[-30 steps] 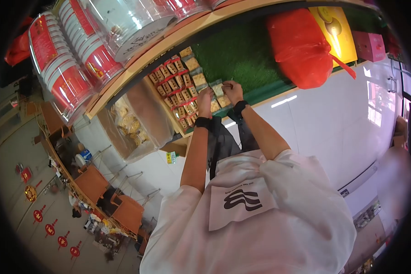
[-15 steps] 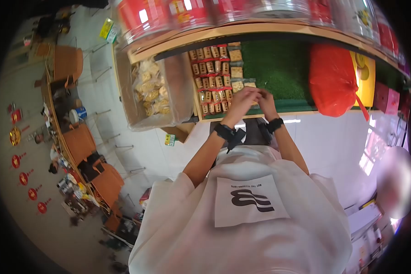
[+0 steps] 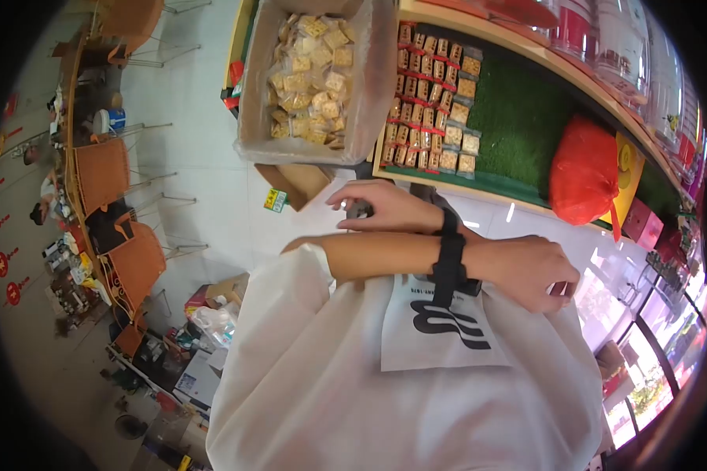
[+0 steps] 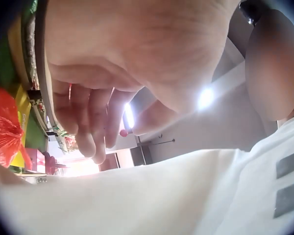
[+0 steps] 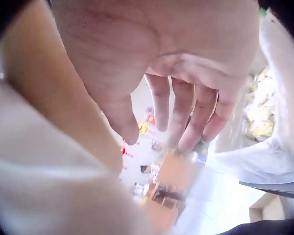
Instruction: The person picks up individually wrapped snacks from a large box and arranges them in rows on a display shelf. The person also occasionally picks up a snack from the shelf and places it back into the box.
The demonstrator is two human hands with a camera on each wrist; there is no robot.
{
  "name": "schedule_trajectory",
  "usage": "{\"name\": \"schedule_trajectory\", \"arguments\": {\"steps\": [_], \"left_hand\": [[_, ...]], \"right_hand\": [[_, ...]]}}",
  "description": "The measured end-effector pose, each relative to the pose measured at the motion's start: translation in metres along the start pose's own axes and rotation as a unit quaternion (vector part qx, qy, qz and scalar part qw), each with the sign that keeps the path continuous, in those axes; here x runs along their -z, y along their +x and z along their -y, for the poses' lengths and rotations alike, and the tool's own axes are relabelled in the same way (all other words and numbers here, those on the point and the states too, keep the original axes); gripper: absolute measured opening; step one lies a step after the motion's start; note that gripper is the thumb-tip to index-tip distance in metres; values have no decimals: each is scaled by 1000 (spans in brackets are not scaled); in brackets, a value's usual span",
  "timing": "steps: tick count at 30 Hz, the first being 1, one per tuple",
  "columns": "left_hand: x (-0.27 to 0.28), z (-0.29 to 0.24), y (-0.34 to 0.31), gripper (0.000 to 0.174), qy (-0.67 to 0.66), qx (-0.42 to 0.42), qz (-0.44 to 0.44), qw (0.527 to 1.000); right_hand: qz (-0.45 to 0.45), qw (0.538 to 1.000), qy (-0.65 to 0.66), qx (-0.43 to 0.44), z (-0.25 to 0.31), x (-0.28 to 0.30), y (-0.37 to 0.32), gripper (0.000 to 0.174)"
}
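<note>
The forearms cross in front of the white shirt [image 3: 306, 377]. My left hand [image 3: 530, 275] lies over at the right of the head view, its fingers loosely bent with nothing in them; the left wrist view shows its bare palm. My right hand [image 3: 385, 206] reaches to the left, thumb and fingers apart and holding nothing. It is nearest to a plastic-lined box [image 3: 251, 118] of wrapped square snacks [image 3: 310, 78]. Beyond it, red-wrapped snack bars [image 3: 420, 102] stand in rows on the display, with a column of clear-wrapped square snacks [image 3: 459, 114] beside them.
A tied red plastic bag [image 3: 585, 173] sits on the green turf [image 3: 514, 133], next to a yellow box [image 3: 627, 169]. Clear jars [image 3: 624, 63] line the upper shelf. A small open carton [image 3: 294, 184] is below the lined box. Orange chairs [image 3: 102, 177] stand at the left.
Both hands have left the clear-wrapped snacks and drawn back to the body. The arms now cross, left hand to the right and right hand to the left. The head view has turned leftward.
</note>
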State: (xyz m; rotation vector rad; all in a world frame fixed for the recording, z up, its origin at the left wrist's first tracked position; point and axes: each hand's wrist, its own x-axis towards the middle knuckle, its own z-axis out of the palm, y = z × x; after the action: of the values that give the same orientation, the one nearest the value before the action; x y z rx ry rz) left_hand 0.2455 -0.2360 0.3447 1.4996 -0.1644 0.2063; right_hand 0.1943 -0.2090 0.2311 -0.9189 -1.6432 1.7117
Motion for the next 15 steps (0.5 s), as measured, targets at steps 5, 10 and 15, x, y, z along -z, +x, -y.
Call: {"name": "schedule_trajectory", "arguments": {"steps": [5, 10, 15], "left_hand": [[13, 4, -39, 19, 8, 39, -34, 999], [24, 5, -82, 17, -33, -2, -152, 988], [30, 4, -104, 14, -23, -15, -145, 989]], "right_hand": [[-6, 998, -20, 54, 13, -38, 43, 35], [-7, 998, 56, 11, 23, -55, 81, 37], [46, 993, -105, -10, -7, -82, 97, 35]]}}
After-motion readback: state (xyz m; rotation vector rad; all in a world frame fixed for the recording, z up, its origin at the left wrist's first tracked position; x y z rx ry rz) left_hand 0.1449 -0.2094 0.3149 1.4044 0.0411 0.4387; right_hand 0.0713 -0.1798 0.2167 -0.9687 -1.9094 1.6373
